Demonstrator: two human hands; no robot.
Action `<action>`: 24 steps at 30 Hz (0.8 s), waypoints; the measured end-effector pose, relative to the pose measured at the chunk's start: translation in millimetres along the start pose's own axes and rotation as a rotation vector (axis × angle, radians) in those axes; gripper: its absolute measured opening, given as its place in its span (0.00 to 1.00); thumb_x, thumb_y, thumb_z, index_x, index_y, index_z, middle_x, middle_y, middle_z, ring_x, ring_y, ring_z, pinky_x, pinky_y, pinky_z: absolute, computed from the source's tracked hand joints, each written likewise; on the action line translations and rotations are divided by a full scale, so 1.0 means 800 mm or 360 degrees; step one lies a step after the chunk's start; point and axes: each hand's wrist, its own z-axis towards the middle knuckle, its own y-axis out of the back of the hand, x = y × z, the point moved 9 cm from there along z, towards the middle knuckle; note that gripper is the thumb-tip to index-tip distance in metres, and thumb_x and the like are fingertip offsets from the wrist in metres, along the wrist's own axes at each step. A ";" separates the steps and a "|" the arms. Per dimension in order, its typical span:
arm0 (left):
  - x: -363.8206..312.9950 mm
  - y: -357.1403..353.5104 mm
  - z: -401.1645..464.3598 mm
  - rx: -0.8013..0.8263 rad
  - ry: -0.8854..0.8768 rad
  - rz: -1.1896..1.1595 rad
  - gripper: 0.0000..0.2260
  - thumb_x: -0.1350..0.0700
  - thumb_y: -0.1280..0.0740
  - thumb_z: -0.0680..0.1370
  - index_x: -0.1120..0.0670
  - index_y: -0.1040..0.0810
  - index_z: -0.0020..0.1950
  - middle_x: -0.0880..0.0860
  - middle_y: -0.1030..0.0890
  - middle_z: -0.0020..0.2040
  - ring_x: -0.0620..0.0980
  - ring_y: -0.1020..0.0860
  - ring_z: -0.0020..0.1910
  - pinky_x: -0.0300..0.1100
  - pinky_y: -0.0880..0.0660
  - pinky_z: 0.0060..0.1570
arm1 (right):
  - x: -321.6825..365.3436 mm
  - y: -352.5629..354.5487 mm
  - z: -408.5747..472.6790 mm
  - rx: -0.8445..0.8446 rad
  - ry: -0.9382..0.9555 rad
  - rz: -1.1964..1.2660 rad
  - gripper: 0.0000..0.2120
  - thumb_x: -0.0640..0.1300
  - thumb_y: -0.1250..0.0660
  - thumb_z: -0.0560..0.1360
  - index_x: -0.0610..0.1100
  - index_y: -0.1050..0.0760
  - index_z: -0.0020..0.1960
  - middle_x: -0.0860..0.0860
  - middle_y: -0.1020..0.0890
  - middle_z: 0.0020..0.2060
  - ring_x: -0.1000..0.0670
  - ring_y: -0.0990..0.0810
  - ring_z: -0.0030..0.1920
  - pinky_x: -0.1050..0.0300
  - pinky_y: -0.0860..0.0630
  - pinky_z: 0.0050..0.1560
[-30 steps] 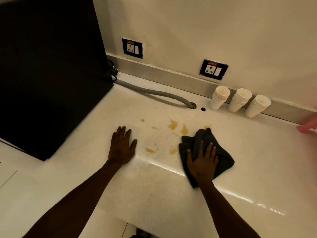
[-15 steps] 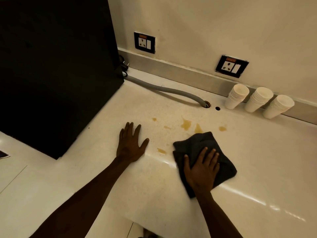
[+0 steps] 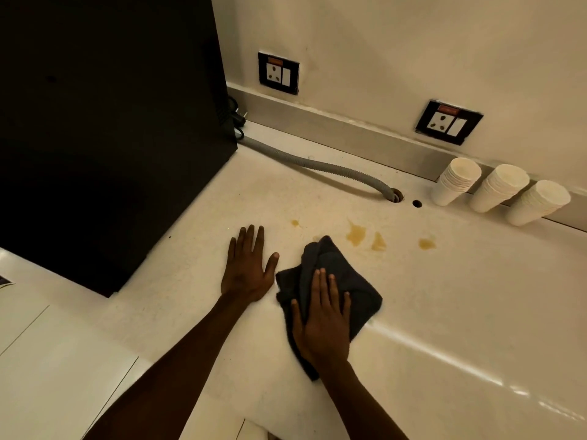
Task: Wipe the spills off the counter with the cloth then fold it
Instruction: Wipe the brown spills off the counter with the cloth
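The counter (image 3: 444, 312) is running pale and glossy from the wall down to a rounded front edge, which is catching a bright streak of light low on the right. On the left a tall black appliance (image 3: 104, 131) is standing on it, its near corner closing off that side. Along the back, a grey ribbed hose (image 3: 317, 166) is lying from behind the appliance to a hole in the counter, with a smaller hole just beside it. Three stacks of paper cups (image 3: 498, 188) are leaning against the metal strip at the foot of the wall on the far right. The stretch to the right of the hands is lying open as far as the front edge.

The left hand (image 3: 247, 268) is resting flat on the counter, fingers spread, gripping nothing. The right hand (image 3: 324, 319) is pressing palm-down on the dark cloth (image 3: 346, 277), fingers laid out straight over it rather than curled around it; the cloth is lying bunched under and around the palm, spilling out ahead of the fingertips and down past the wrist. Its left edge is sitting just beside the left thumb.

Brown spills (image 3: 357, 235) are lying just beyond the cloth's far tip, with one small spot to the left and another patch to the right, none covered by the cloth.
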 end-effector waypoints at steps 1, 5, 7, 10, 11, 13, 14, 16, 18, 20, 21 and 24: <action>0.000 0.000 -0.001 -0.0009 0.0005 -0.0011 0.35 0.37 0.52 0.81 0.54 0.53 0.84 0.58 0.49 0.84 0.55 0.53 0.84 0.54 0.54 0.82 | -0.005 0.001 0.000 0.0000 0.0022 0.0015 0.36 0.66 0.57 0.81 0.47 0.54 0.82 0.49 0.48 0.82 0.48 0.52 0.82 0.43 0.58 0.80; 0.000 -0.003 0.000 0.0007 -0.0015 0.0045 0.34 0.38 0.51 0.82 0.54 0.55 0.84 0.57 0.51 0.85 0.56 0.54 0.84 0.54 0.55 0.82 | -0.041 0.021 0.033 -0.0184 -0.0226 0.0325 0.31 0.53 0.43 0.81 0.42 0.43 0.80 0.43 0.41 0.80 0.42 0.43 0.81 0.39 0.48 0.80; 0.000 -0.006 0.001 0.0027 -0.0026 0.0086 0.34 0.37 0.51 0.83 0.53 0.56 0.84 0.57 0.53 0.85 0.56 0.56 0.84 0.54 0.55 0.82 | -0.064 0.038 0.064 -0.0337 -0.0469 0.0582 0.31 0.45 0.37 0.80 0.39 0.42 0.79 0.40 0.36 0.78 0.39 0.38 0.79 0.39 0.44 0.80; 0.001 -0.009 0.002 0.0051 -0.0025 0.0096 0.34 0.37 0.52 0.83 0.52 0.57 0.84 0.57 0.54 0.85 0.56 0.57 0.84 0.55 0.56 0.82 | -0.078 0.054 0.113 -0.0431 -0.0650 0.0660 0.31 0.44 0.36 0.81 0.39 0.43 0.79 0.39 0.35 0.78 0.39 0.38 0.79 0.39 0.45 0.80; 0.001 -0.010 0.003 0.0054 -0.0021 0.0096 0.34 0.37 0.52 0.82 0.51 0.57 0.84 0.56 0.54 0.85 0.55 0.57 0.84 0.54 0.56 0.82 | -0.074 0.054 0.130 -0.0403 -0.0647 0.0612 0.31 0.46 0.37 0.81 0.39 0.43 0.79 0.39 0.35 0.78 0.40 0.40 0.79 0.39 0.46 0.80; 0.003 -0.011 0.004 0.0062 -0.0006 0.0099 0.34 0.37 0.53 0.82 0.51 0.58 0.84 0.56 0.55 0.85 0.55 0.57 0.84 0.54 0.57 0.82 | -0.054 0.047 0.161 -0.0290 -0.0546 0.0480 0.31 0.49 0.38 0.82 0.39 0.44 0.79 0.40 0.37 0.79 0.41 0.43 0.80 0.41 0.50 0.81; 0.004 -0.011 0.005 0.0070 0.0004 0.0099 0.34 0.36 0.54 0.82 0.51 0.59 0.84 0.56 0.55 0.85 0.55 0.57 0.84 0.53 0.57 0.82 | -0.037 0.041 0.172 -0.0226 -0.0445 0.0412 0.31 0.50 0.40 0.82 0.40 0.44 0.80 0.40 0.37 0.79 0.41 0.43 0.80 0.41 0.51 0.81; 0.005 -0.012 0.006 0.0072 0.0022 0.0096 0.34 0.36 0.56 0.81 0.50 0.60 0.83 0.56 0.54 0.85 0.55 0.56 0.84 0.53 0.56 0.82 | 0.003 0.027 0.189 -0.0107 -0.0175 0.0305 0.30 0.52 0.42 0.83 0.42 0.45 0.80 0.41 0.38 0.79 0.41 0.44 0.80 0.40 0.51 0.81; 0.003 -0.008 0.006 0.0043 0.0018 0.0060 0.34 0.36 0.57 0.81 0.50 0.59 0.83 0.56 0.52 0.85 0.55 0.54 0.84 0.54 0.53 0.82 | 0.038 0.012 0.194 0.0043 0.0106 0.0240 0.29 0.53 0.45 0.83 0.44 0.46 0.81 0.43 0.39 0.80 0.42 0.45 0.81 0.40 0.51 0.81; 0.001 -0.002 0.005 -0.0001 -0.0006 -0.0028 0.34 0.36 0.56 0.81 0.52 0.57 0.83 0.56 0.49 0.85 0.55 0.51 0.84 0.54 0.51 0.82 | 0.056 0.001 0.184 0.0174 0.0363 0.0198 0.30 0.53 0.44 0.82 0.46 0.45 0.81 0.45 0.40 0.81 0.43 0.46 0.81 0.39 0.50 0.81; 0.002 0.001 0.004 -0.0026 -0.0013 -0.0078 0.35 0.36 0.55 0.81 0.53 0.55 0.84 0.57 0.48 0.84 0.55 0.50 0.84 0.54 0.51 0.82 | 0.058 -0.001 0.174 0.0210 0.0475 0.0187 0.29 0.53 0.44 0.82 0.47 0.44 0.81 0.47 0.39 0.81 0.43 0.46 0.81 0.39 0.50 0.80; 0.007 0.005 0.001 -0.0066 -0.0004 -0.0135 0.37 0.35 0.54 0.81 0.55 0.53 0.84 0.58 0.47 0.84 0.56 0.48 0.83 0.53 0.51 0.82 | 0.038 0.003 0.136 0.0204 0.0584 0.0163 0.29 0.55 0.44 0.81 0.50 0.43 0.80 0.50 0.40 0.81 0.45 0.47 0.81 0.38 0.49 0.80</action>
